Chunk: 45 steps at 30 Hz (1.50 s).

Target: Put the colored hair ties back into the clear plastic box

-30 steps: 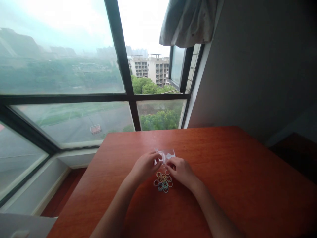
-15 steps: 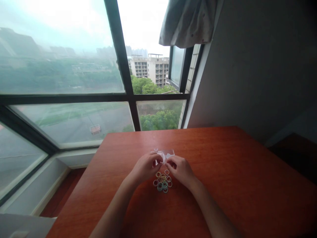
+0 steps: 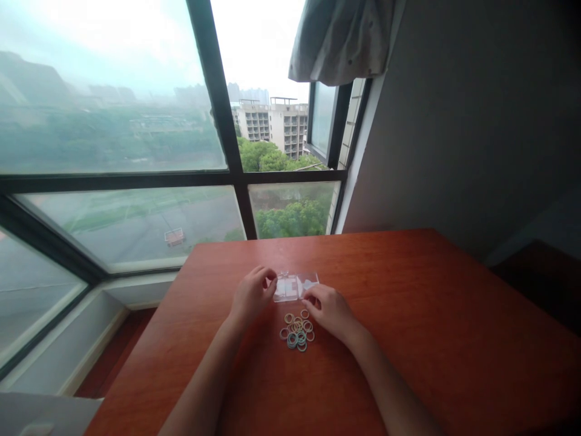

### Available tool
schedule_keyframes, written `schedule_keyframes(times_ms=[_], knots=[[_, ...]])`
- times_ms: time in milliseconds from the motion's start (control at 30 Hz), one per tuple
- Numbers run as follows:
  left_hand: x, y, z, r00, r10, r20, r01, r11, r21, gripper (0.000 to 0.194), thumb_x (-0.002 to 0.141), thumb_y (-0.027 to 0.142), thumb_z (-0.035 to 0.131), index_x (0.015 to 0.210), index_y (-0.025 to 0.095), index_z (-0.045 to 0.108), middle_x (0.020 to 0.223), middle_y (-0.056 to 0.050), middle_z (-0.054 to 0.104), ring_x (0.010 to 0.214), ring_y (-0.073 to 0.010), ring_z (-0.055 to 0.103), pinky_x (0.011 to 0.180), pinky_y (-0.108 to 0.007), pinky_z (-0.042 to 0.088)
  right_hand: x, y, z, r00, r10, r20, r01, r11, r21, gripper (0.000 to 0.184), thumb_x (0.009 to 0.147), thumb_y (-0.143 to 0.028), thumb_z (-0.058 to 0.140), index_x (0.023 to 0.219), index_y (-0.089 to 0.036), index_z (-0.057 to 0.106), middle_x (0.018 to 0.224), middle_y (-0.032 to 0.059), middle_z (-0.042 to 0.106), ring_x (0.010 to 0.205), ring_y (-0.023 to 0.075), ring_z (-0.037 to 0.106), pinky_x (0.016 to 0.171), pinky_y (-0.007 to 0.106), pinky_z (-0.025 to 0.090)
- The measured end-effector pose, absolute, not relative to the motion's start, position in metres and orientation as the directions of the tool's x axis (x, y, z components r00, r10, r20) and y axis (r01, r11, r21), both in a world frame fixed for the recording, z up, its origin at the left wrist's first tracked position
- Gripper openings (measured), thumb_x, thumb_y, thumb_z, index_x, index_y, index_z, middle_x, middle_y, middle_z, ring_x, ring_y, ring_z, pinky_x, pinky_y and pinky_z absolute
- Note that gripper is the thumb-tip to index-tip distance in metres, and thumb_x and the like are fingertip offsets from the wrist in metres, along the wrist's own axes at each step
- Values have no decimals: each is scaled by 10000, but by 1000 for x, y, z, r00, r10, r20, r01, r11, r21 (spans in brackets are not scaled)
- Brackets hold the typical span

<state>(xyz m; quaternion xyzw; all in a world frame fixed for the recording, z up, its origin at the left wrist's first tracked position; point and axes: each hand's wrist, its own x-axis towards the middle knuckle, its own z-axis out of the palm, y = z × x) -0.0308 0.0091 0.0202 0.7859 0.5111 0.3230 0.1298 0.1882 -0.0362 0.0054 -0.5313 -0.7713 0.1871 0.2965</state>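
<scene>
A small clear plastic bag (image 3: 295, 286) lies flat on the reddish wooden table (image 3: 408, 315). My left hand (image 3: 251, 294) rests at the bag's left edge, its fingertips curled against it. My right hand (image 3: 330, 309) sits at the bag's lower right corner, fingers touching that corner. Between my wrists, just below the bag, lies a loose pile of several small coloured rubber bands (image 3: 297, 330) in yellow, blue, green and orange.
The table stands against a large window (image 3: 136, 151) with dark frames and a grey wall (image 3: 476, 121) on the right. A bunched curtain (image 3: 345, 39) hangs at the top. A dark piece of furniture (image 3: 540, 278) is at the far right.
My left hand has slid leftward off the middle of the bag to its left edge. The bag now lies flatter and more exposed. My right hand has barely moved.
</scene>
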Motion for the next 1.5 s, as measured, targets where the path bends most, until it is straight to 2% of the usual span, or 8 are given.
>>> schedule_keyframes(times_ms=[133, 567, 833, 1033, 1133, 1233, 1500], knots=[[-41, 17, 9, 180, 910, 374, 774, -365, 518, 85, 831, 225, 519, 781, 195, 581, 779, -7, 580, 662, -136, 532, 631, -243, 409, 192, -36, 5, -276, 940, 201, 741, 342, -578, 68, 837, -205, 608, 792, -218, 657, 791, 4, 673, 722, 146, 589, 663, 234, 388], [-41, 19, -1, 209, 912, 354, 774, -376, 510, 100, 831, 252, 507, 798, 199, 585, 781, -13, 593, 676, -147, 543, 650, -255, 425, 200, -35, 5, -340, 936, 90, 740, 325, -589, 30, 793, -225, 658, 796, -209, 684, 783, 2, 677, 723, 140, 594, 647, 225, 380], [-41, 20, -3, 160, 933, 322, 791, -316, 524, 103, 818, 265, 524, 756, 191, 562, 708, -2, 599, 626, -137, 532, 589, -237, 381, 199, -37, 4, -341, 933, 117, 716, 338, -610, 22, 781, -227, 692, 770, -209, 683, 729, -4, 657, 666, 137, 574, 602, 231, 364], [-40, 20, -1, 140, 924, 356, 804, -316, 504, 114, 811, 258, 527, 725, 188, 556, 685, 7, 598, 611, -127, 525, 591, -231, 372, 198, -36, 4, -362, 924, 119, 707, 356, -611, 17, 780, -213, 691, 765, -210, 684, 737, -2, 664, 687, 140, 580, 618, 231, 371], [-39, 19, 1, 140, 924, 356, 804, -316, 503, 85, 811, 245, 521, 766, 192, 570, 707, 3, 610, 629, -133, 540, 604, -234, 382, 198, -36, 3, -364, 924, 114, 711, 355, -607, 28, 779, -189, 674, 762, -209, 681, 752, 1, 669, 696, 139, 584, 621, 227, 374], [-38, 17, 3, 150, 920, 361, 793, -330, 512, 89, 817, 220, 507, 840, 197, 590, 745, -3, 629, 657, -138, 561, 619, -236, 398, 197, -37, 2, -353, 930, 100, 731, 341, -591, 34, 771, -176, 664, 757, -205, 674, 747, 3, 669, 683, 137, 582, 609, 225, 367], [-29, 8, 18, 247, 896, 369, 731, -422, 536, 110, 862, 258, 497, 839, 192, 581, 759, -8, 611, 652, -128, 553, 611, -236, 413, 192, -38, 5, -306, 941, 144, 737, 329, -590, 30, 768, -193, 654, 741, -201, 644, 736, -2, 652, 666, 131, 563, 593, 225, 348]])
